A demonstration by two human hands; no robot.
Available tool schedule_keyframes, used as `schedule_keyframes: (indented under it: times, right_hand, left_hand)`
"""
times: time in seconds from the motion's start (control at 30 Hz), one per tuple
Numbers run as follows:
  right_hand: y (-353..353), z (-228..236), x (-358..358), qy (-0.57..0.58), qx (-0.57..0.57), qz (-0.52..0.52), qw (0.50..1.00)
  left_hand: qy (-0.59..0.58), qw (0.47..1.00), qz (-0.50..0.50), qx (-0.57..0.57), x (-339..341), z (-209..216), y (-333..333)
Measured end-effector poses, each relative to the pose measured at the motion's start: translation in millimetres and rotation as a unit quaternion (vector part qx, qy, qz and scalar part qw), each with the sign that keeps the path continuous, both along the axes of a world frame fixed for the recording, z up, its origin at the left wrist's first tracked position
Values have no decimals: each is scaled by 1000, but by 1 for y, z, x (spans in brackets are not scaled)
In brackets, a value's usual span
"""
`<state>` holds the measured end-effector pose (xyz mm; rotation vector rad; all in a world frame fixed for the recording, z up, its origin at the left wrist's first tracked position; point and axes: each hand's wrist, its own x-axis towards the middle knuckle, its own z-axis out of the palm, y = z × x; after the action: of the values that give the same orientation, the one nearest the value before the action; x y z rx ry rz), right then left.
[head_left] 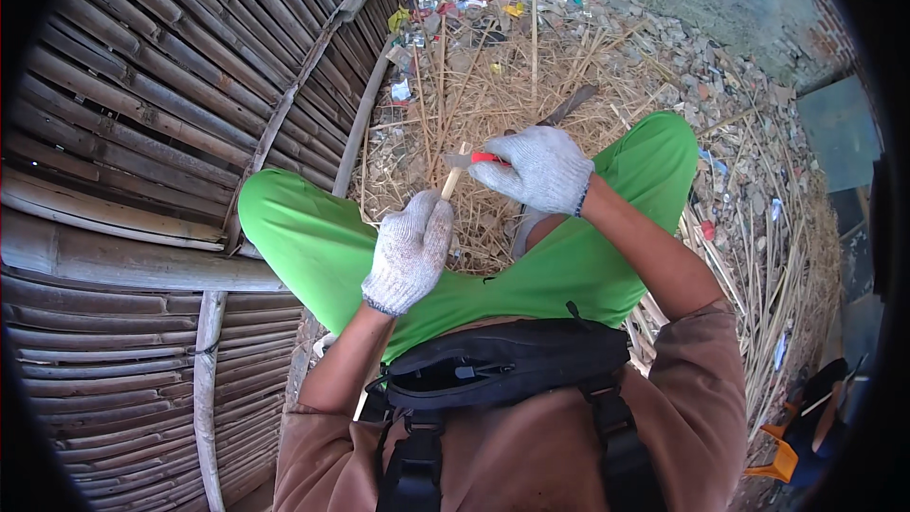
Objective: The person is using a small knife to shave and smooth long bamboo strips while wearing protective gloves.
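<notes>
Gripping the near part of a short pale stick (452, 183), the gloved left hand (409, 251) closes its fingers around it, between the knees of the green trousers (303, 242). The gloved right hand (542, 169) clasps a red-handled knife (486, 158) to the right, its blade crossing the stick's far part, apparently touching. Pressing too hard, or letting the stick turn, could make the edge skid toward the left fingers, just nearer than the blade.
</notes>
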<state>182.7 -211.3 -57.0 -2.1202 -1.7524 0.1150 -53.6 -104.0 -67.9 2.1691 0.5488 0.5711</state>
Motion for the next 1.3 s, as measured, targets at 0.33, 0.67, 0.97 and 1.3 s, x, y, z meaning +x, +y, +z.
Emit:
schedule_keyframes:
  times: [0.33,0.67,0.97,1.3]
  right_hand:
    - [-8,-2,125,-7,-66,-282,957]
    - [8,22,23,57,17,-55,997]
    - [6,26,-13,30,-36,17,999]
    - [-15,-2,143,23,-40,-279,959]
  left_hand:
    - [86,970,-20,-226,-40,40,-4]
    - [59,965,6,-254,-32,40,2]
    - [46,998,-14,-46,-22,20,8]
    - [79,908,-28,-411,-38,38,12]
